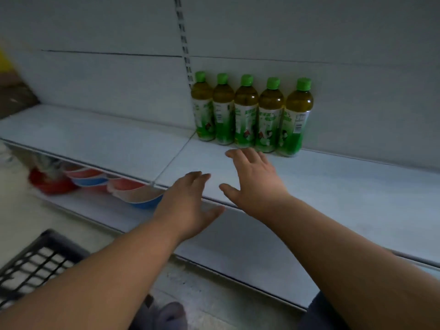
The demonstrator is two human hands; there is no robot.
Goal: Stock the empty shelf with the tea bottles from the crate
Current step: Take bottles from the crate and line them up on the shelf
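Several tea bottles (247, 113) with green caps and green labels stand upright in a row against the back wall of the white shelf (345, 186). My right hand (254, 179) hovers over the shelf just in front of the row, fingers spread, holding nothing. My left hand (188, 206) is at the shelf's front edge, lower and to the left, also spread and holding nothing. The black crate (35, 263) shows only as a lattice corner at the lower left; its contents are out of view.
Under the shelf at the left, red and blue plastic bowls (133, 194) sit on a lower shelf. A slotted upright rail (184, 41) runs up the back wall beside the bottles. My knee (166, 315) is at the bottom edge.
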